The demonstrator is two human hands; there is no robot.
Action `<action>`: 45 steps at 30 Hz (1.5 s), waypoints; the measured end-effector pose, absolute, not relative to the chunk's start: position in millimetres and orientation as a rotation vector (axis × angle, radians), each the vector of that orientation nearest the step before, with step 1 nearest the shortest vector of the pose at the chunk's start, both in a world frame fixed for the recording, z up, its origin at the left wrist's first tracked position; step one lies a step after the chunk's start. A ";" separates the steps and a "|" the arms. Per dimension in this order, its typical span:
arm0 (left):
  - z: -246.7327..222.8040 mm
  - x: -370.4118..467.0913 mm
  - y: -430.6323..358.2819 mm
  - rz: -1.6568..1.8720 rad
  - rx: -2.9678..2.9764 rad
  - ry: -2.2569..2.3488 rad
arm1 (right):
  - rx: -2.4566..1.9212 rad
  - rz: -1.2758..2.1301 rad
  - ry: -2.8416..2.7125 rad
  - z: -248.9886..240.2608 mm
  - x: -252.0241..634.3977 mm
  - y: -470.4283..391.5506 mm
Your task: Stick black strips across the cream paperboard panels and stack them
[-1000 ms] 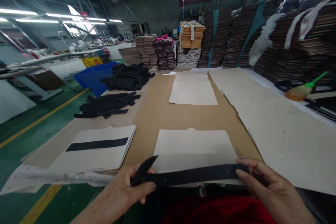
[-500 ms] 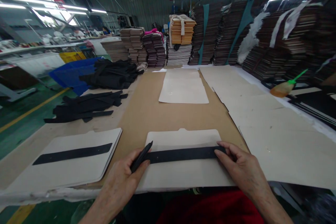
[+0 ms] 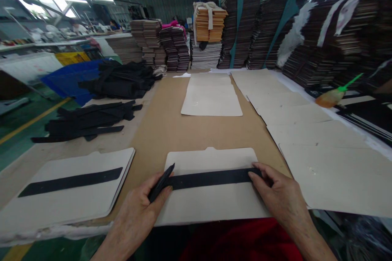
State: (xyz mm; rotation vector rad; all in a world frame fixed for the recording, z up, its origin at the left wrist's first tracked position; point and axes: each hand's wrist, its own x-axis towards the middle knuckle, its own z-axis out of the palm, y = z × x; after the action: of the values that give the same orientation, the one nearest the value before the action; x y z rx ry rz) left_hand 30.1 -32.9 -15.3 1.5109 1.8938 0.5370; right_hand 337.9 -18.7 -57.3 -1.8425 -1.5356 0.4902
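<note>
A long table (image 3: 180, 126), covered in brown card, is running away from the camera toward tall stacks (image 3: 275, 28) of dark and orange sheets at its far end. Pale boards (image 3: 306, 130) are lying overlapped along its right side, and another pale board (image 3: 211, 96) is sitting in the middle farther off. On the left, a pile of black strips (image 3: 88, 120) is lying near a larger heap of black cloth (image 3: 119, 79). Closer in on the left, a finished panel (image 3: 70, 191) is carrying its own black band (image 3: 72, 181) across it.

Directly in front, a pale panel (image 3: 211, 204) is lying flat at the near edge. A black strip (image 3: 208, 178) is stretching across it, its long axis running left to right, parallel to the table's near edge. Its left end is folding up off the panel and pointing up and to the right, while its right end is lying flat.

The left hand (image 3: 137, 212) is pinching the strip's raised left end between thumb and fingers. The right hand (image 3: 278, 200) is pressing down on the strip's right end, its fingers close together and laid flat over it.
</note>
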 end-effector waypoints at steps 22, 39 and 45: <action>-25.7 27.6 -29.0 0.509 1.547 1.954 | -1.879 0.407 -1.612 -61.6 336.9 -18.1; -31.2 26.3 -29.4 0.499 1.541 1.993 | -1.921 0.296 -1.718 -63.7 336.2 -16.6; -23.9 31.6 -31.6 0.551 1.562 1.927 | -1.785 0.041 -1.890 -66.7 340.4 -20.2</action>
State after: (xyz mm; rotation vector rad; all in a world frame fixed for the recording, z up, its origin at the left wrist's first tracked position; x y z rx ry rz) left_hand 31.6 -31.6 -23.9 1.5620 1.9275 0.5505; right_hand 340.4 -20.2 -66.7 -1.7845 -1.8902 0.0407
